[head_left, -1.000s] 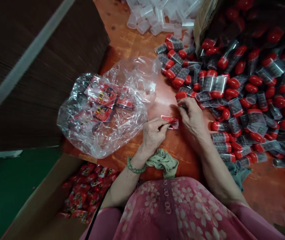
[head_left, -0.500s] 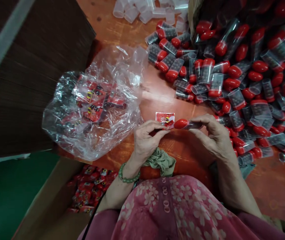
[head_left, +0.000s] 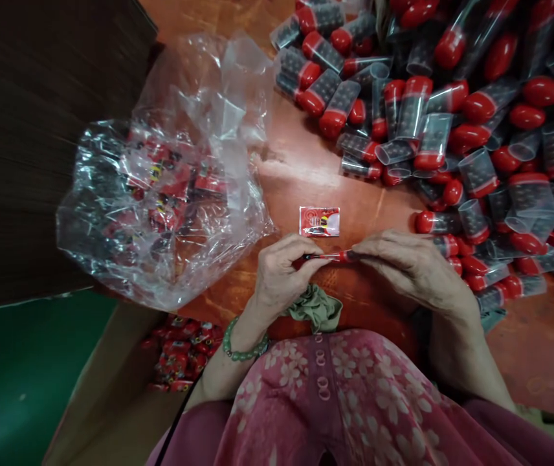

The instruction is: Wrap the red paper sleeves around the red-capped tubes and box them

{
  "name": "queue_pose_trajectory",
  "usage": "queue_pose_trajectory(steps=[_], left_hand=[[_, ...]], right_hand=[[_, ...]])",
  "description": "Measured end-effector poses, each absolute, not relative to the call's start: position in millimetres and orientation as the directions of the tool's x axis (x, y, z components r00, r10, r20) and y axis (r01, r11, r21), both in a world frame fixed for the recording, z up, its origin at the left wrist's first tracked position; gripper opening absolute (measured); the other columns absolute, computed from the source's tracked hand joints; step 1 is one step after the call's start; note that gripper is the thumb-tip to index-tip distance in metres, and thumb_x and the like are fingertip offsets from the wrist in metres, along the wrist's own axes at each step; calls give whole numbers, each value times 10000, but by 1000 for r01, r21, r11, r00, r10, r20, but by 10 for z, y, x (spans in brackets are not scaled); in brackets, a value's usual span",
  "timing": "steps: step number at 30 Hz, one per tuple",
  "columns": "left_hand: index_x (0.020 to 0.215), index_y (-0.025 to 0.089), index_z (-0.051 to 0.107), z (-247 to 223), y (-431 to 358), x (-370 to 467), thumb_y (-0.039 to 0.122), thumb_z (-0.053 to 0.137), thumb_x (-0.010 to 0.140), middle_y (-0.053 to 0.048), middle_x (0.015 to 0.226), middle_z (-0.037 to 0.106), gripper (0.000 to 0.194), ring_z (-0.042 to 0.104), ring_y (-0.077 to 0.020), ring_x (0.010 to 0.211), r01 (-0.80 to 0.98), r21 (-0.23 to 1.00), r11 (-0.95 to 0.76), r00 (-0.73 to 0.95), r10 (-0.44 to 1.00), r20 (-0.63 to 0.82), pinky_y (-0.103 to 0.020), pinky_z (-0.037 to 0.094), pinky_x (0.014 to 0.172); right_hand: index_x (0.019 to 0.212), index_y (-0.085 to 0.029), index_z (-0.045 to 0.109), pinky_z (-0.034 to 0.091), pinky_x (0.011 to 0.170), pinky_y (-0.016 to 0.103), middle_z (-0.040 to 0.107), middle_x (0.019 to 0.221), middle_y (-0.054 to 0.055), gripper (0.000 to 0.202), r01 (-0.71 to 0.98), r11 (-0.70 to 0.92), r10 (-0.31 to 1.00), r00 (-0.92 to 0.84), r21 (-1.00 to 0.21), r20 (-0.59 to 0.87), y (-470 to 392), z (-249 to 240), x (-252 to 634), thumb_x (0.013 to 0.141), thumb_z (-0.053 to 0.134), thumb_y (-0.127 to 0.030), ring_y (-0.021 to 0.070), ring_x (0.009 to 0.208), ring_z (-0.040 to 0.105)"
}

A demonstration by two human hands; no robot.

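Observation:
My left hand (head_left: 284,268) pinches a thin red packet (head_left: 323,257) between thumb and fingertips, seen nearly edge-on. Opposite it, my right hand (head_left: 406,268) is closed around a clear tube with a red rounded end (head_left: 343,256). Only the red end shows, since the fingers cover the rest. That end meets the packet's right edge; whether it has gone inside cannot be made out. Just beyond the hands, a flat red printed packet (head_left: 319,222) lies on the table. Many red-ended clear tubes (head_left: 432,142) with dark dots are heaped to the right.
A crumpled clear plastic bag (head_left: 228,220) with red packets in it lies to the left. Below the table edge, a cardboard box (head_left: 97,382) contains more red packets (head_left: 184,353). A green cloth (head_left: 316,309) sits near my lap, and a dark panel (head_left: 39,162) stands at left.
The red end of the tube has moved left against the packet, and my right hand now covers more of the tube. The view has shifted, bringing the tube heap closer.

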State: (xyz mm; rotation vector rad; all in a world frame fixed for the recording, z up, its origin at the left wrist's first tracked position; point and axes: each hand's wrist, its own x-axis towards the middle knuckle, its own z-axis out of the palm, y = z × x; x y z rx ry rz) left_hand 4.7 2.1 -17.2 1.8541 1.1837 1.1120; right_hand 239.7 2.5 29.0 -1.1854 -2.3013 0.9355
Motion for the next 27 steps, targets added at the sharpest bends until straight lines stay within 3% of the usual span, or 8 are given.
queue_pose_trajectory(steps=[13, 22, 27], left_hand=[[915, 157, 742, -82, 9, 26, 293, 725, 835, -56, 820, 771, 159, 692, -138, 674, 338, 908, -247, 454, 888, 73, -242, 535, 653], [723, 173, 702, 23, 75, -24, 414, 611, 902, -1, 584, 634, 313, 544, -120, 549, 467, 799, -378, 602, 798, 25, -258, 412, 589], [703, 173, 679, 24, 39, 12, 395, 567, 929, -17, 598, 632, 337, 543, -138, 556, 542, 722, -431, 606, 795, 19, -280, 398, 597]], right_hand=[[1104, -243, 698, 570, 806, 313, 768, 987, 41, 181, 476, 331, 844, -536, -815, 30, 31, 327, 2336, 955, 597, -261, 183, 879, 718], [1084, -213, 697, 559, 792, 282, 768, 961, 41, 172, 464, 310, 874, -482, -830, 57, -72, 297, 2253, 943, 616, -269, 173, 849, 720], [1075, -208, 691, 564, 829, 304, 764, 997, 43, 162, 460, 254, 894, -446, -851, 25, -155, 251, 2209, 947, 604, -255, 178, 873, 719]])
